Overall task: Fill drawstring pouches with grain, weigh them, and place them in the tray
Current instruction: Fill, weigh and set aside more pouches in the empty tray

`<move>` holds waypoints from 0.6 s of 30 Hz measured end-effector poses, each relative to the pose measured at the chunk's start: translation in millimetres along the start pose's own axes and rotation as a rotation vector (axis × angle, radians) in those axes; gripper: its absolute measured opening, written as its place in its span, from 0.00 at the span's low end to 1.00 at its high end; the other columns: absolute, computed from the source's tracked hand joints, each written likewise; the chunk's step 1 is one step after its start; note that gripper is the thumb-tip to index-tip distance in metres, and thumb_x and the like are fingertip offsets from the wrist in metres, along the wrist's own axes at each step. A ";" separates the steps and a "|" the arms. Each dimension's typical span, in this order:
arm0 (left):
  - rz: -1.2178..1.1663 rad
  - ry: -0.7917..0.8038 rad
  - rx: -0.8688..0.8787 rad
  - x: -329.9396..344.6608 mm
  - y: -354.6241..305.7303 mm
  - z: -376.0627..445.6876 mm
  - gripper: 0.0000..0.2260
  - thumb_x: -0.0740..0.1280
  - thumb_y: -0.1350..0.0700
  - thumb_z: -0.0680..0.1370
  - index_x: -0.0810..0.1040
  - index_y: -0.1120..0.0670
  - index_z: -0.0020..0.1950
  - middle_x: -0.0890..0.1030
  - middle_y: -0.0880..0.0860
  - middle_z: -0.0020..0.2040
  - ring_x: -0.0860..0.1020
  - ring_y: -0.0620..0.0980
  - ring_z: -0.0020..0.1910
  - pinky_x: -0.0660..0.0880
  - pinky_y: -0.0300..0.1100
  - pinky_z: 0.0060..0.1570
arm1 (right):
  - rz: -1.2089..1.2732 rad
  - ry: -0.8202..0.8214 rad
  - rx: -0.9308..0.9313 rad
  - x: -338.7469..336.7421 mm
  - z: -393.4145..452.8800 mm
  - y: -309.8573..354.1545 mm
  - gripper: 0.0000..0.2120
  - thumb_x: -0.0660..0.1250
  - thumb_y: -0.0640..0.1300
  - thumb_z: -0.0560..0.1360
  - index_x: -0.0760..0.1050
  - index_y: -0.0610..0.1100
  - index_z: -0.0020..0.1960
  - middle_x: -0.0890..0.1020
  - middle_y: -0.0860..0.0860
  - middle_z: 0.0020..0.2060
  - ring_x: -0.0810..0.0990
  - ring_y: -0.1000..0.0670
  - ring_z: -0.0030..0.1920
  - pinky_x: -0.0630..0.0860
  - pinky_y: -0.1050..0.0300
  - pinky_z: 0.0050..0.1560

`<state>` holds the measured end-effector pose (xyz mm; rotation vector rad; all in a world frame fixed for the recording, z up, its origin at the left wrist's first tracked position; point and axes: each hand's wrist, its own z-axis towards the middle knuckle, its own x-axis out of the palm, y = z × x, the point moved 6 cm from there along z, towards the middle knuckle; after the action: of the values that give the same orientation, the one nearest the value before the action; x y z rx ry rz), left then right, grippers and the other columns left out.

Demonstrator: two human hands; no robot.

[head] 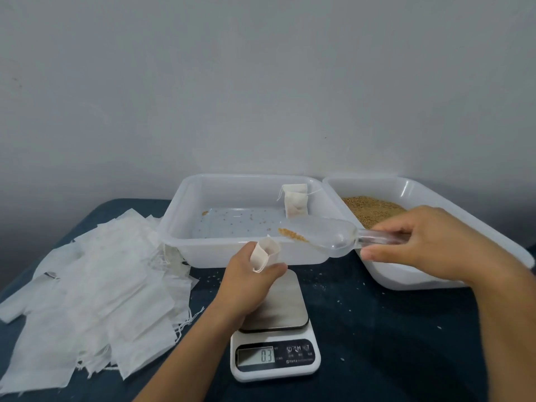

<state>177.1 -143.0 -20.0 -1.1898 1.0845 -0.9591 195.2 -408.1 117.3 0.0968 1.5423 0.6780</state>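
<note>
- Left hand [249, 281]: at centre, fingers and thumb curled round a small white drawstring pouch [264, 253], mouth held open and upward, above the far end of the scale.
- Right hand [429, 245]: at 3 o'clock of the pouch, fingers pinching the handle of a clear plastic scoop [324, 235]; scoop lies roughly level, its lip just beside the pouch mouth.
- Grain [292, 235]: a small tan heap near the scoop's lip; the main stock sits in the right-hand bin [435, 274] (white plastic, at 3 o'clock).
- Tray [185, 216]: white plastic, at 12 o'clock of the scale; holds one filled pouch [296, 202] leaning in its far right corner, plus stray grains on the floor.
- Scale [275, 343]: steel platter, white body, at 6 o'clock of the tray; display reads 0.3 (unit not legible).
- Empty pouches [95, 288]: loose white pile at 9 o'clock, strings trailing.
- Counter [391, 343]: dark blue surface, scattered grains near the scale.
</note>
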 end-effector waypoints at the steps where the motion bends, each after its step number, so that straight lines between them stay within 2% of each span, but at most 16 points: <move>1: -0.088 0.032 -0.046 1.1 0.6 -1.0 0.10 0.76 0.53 0.74 0.80 0.50 0.53 0.79 0.40 0.35 0.75 0.37 0.34 0.73 0.35 0.36 | 0.072 -0.026 0.020 0.8 -0.8 -7.9 0.14 0.76 0.67 0.65 0.86 0.61 0.46 0.85 0.49 0.40 0.80 0.48 0.38 0.74 0.55 0.41; 4: -0.318 0.090 -0.156 2.6 -1.4 -5.0 0.17 0.76 0.50 0.69 0.82 0.49 0.56 0.81 0.46 0.41 0.78 0.43 0.41 0.73 0.39 0.39 | 0.184 -0.194 0.130 -0.2 0.6 -43.5 0.23 0.75 0.70 0.65 0.86 0.54 0.49 0.85 0.45 0.46 0.82 0.41 0.43 0.78 0.49 0.44; 6: -0.466 0.125 -0.221 1.8 -2.8 -6.1 0.14 0.76 0.52 0.69 0.86 0.50 0.54 0.82 0.50 0.44 0.79 0.45 0.43 0.74 0.40 0.38 | 0.113 -0.329 0.252 -1.6 7.4 -73.4 0.24 0.73 0.70 0.69 0.85 0.49 0.48 0.85 0.44 0.42 0.82 0.40 0.44 0.80 0.44 0.47; 8: -0.622 0.234 -0.282 4.8 -5.5 -9.0 0.12 0.75 0.54 0.70 0.88 0.50 0.53 0.84 0.51 0.47 0.80 0.45 0.43 0.75 0.38 0.36 | -0.025 -0.385 0.374 -0.2 22.0 -99.8 0.20 0.71 0.64 0.75 0.85 0.48 0.49 0.83 0.47 0.38 0.80 0.42 0.42 0.77 0.47 0.45; 11: -0.782 0.418 -0.357 12.0 -11.1 -14.3 0.17 0.73 0.53 0.71 0.87 0.54 0.59 0.85 0.53 0.54 0.82 0.47 0.46 0.77 0.37 0.36 | -0.241 -0.236 0.513 15.7 51.4 -121.7 0.15 0.66 0.55 0.81 0.81 0.45 0.57 0.82 0.48 0.47 0.76 0.44 0.45 0.72 0.50 0.47; 13: -0.869 0.536 -0.376 16.0 -15.7 -17.7 0.20 0.73 0.54 0.71 0.85 0.56 0.63 0.84 0.55 0.57 0.82 0.49 0.49 0.78 0.38 0.39 | -0.292 -0.126 0.560 29.4 68.7 -129.9 0.15 0.65 0.53 0.82 0.81 0.43 0.58 0.83 0.45 0.53 0.75 0.45 0.44 0.71 0.50 0.47; 15: -0.930 0.633 -0.376 18.7 -19.9 -20.7 0.24 0.76 0.54 0.70 0.83 0.58 0.66 0.82 0.56 0.59 0.81 0.51 0.51 0.78 0.39 0.40 | -0.284 -0.069 0.586 39.0 79.7 -130.7 0.17 0.64 0.53 0.83 0.82 0.41 0.60 0.83 0.44 0.56 0.76 0.45 0.45 0.71 0.50 0.47; 18: -0.920 0.707 -0.359 19.2 -19.1 -19.3 0.26 0.78 0.53 0.70 0.82 0.59 0.67 0.82 0.56 0.58 0.81 0.51 0.50 0.79 0.39 0.38 | -0.319 -0.045 0.575 43.6 84.1 -119.5 0.21 0.64 0.54 0.83 0.78 0.43 0.69 0.81 0.43 0.61 0.79 0.41 0.57 0.74 0.46 0.56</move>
<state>162.3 -168.4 -4.3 -1.7628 1.2906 -2.0678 309.5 -455.9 28.3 0.2871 1.6240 -0.0304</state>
